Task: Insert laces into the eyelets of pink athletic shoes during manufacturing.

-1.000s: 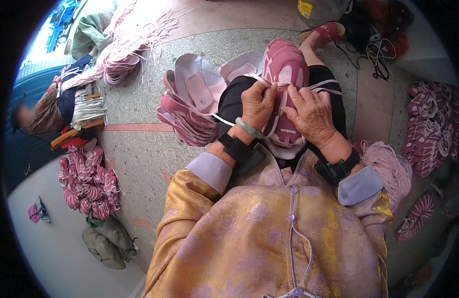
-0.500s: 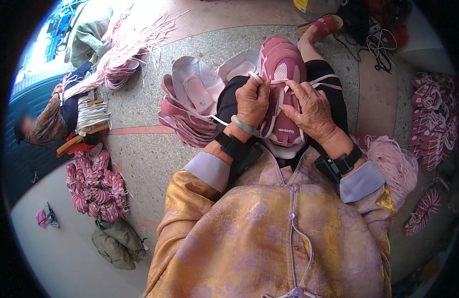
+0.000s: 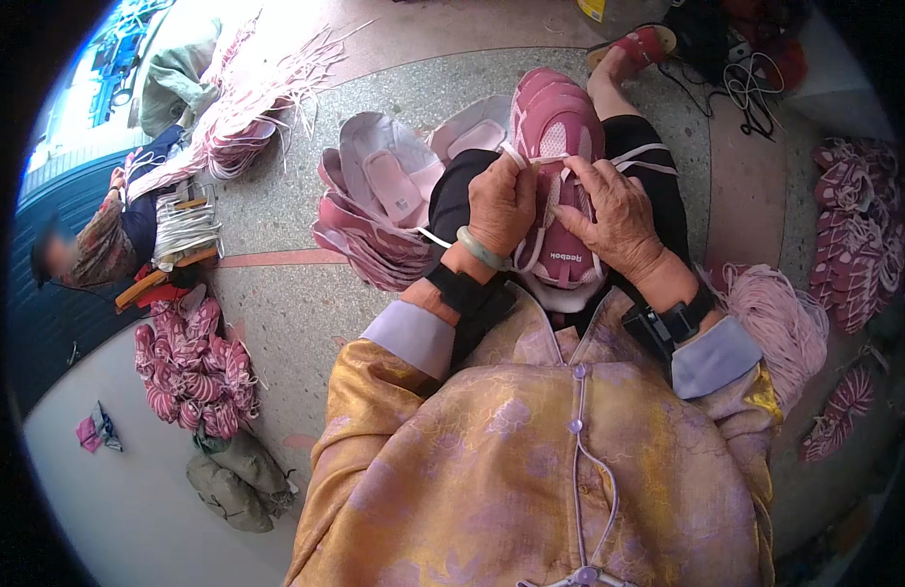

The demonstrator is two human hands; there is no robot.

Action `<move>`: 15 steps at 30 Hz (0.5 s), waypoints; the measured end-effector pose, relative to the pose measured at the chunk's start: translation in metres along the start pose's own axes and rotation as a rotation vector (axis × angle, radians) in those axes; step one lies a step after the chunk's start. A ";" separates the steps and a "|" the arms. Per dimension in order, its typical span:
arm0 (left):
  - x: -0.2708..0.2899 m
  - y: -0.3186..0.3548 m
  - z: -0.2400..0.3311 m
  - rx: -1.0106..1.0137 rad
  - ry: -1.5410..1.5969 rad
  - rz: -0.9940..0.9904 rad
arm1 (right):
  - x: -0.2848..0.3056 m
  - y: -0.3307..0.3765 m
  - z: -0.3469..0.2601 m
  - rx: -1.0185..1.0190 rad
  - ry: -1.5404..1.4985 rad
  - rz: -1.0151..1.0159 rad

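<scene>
A dark pink shoe upper (image 3: pixel 558 110) with pale mesh panels lies across my lap, its toe end pointing away from me. My left hand (image 3: pixel 503 199) pinches a whitish shoelace (image 3: pixel 547 158) between thumb and fingers at the upper's left edge. The lace runs across to my right hand (image 3: pixel 617 213), whose fingers curl over it on the right side. My right thumb is stretched apart, touching the middle of the upper. More lace comes out beyond my right hand over my dark trouser leg. Another strand hangs by my left wrist.
Left of my knee sit stacked pink uppers (image 3: pixel 369 220) with pale linings. A bundle of pale pink laces (image 3: pixel 770 328) lies by my right elbow. Laced uppers are heaped at the left (image 3: pixel 193 372) and right (image 3: pixel 859 230). A person (image 3: pixel 100 235) sits at the far left near hanging laces (image 3: pixel 242 137).
My left hand has shifted very slightly while keeping its pinch on the shoelace. The shoe upper and my right hand look almost unmoved.
</scene>
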State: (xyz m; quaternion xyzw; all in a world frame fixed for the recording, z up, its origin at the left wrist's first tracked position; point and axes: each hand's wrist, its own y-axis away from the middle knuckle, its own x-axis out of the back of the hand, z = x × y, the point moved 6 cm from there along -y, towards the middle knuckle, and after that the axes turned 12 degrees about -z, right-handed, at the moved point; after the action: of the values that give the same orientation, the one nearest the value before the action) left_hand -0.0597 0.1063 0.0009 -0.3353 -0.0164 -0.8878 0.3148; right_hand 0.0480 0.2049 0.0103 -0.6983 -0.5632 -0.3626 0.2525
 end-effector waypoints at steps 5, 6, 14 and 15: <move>0.001 -0.006 0.009 -0.079 -0.125 -0.040 | -0.001 0.000 0.001 -0.008 -0.002 -0.005; -0.004 -0.008 0.012 -0.109 -0.194 -0.102 | -0.002 0.000 0.001 -0.007 -0.007 -0.002; -0.009 -0.020 -0.010 0.083 -0.017 -0.190 | -0.007 -0.001 0.006 -0.021 -0.040 0.019; -0.006 -0.018 -0.008 0.130 -0.117 -0.183 | -0.008 -0.001 0.008 -0.028 -0.065 0.017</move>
State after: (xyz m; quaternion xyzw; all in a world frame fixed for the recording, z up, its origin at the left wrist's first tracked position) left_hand -0.0713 0.1221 -0.0062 -0.3626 -0.1226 -0.8888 0.2521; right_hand 0.0478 0.2065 -0.0013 -0.7180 -0.5600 -0.3453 0.2273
